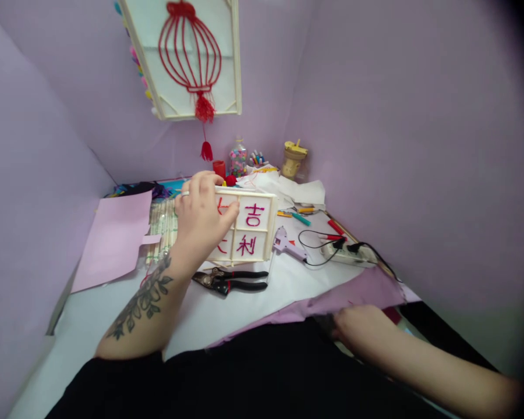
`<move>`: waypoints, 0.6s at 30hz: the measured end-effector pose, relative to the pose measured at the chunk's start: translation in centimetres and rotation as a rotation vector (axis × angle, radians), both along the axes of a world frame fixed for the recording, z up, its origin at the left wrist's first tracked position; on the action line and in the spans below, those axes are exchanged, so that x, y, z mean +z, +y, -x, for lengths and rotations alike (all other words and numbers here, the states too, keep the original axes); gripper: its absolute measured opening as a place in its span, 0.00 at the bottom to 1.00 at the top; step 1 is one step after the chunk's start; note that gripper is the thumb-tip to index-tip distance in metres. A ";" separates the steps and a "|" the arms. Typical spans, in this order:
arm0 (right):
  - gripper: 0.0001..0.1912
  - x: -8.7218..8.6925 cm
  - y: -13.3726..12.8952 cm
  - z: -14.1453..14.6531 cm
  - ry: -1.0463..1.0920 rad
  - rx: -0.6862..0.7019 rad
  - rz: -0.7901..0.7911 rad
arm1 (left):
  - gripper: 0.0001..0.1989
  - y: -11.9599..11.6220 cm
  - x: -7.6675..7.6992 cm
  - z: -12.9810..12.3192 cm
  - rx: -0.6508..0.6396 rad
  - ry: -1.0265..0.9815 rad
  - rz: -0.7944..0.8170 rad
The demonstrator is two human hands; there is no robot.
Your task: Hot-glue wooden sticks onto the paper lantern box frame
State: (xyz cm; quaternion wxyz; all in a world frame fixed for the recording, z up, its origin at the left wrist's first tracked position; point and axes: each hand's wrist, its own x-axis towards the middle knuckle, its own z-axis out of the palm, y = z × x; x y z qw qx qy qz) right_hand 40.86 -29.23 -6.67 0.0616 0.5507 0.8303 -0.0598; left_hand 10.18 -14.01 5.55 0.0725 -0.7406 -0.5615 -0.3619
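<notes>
My left hand [203,206] lies over the left part of a cream-framed panel [262,233] with red and purple characters, its fingers curled over the top edge and the thumb across the front. The panel stands tilted on the white table. Below it lie black-handled cutters [231,282], and a lilac glue gun [289,244] rests at its right. My right hand [343,323] is low by my body, near the pink cloth [353,294] at the table's front edge. Its fingers are hidden and blurred, so what they hold cannot be told.
Pink sheet [117,238] and bundled sticks [161,224] lie left. Behind are a bottle of pompoms [238,157], a yellow-lidded cup [294,158] and white paper [303,192]. Right is a power strip [351,253] with black cables. A lantern picture [227,70] hangs above.
</notes>
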 end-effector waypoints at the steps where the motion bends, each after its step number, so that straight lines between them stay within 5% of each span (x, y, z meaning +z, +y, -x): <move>1: 0.07 0.6 0.6 0.6 0.006 0.049 -0.018 | 0.19 0.0 0.0 0.0 0.002 0.001 -0.003; 6: 0.10 5.7 6.0 4.9 0.425 0.273 -0.463 | 0.20 0.0 -0.3 0.2 0.011 -0.017 -0.014; 11: 0.05 10.9 12.1 9.0 0.827 0.301 -0.763 | 0.21 0.1 -0.5 0.2 0.010 -0.018 -0.046; 18: 0.09 11.1 16.7 13.1 0.755 0.305 -0.949 | 0.20 0.0 -0.9 0.2 0.004 -0.021 -0.087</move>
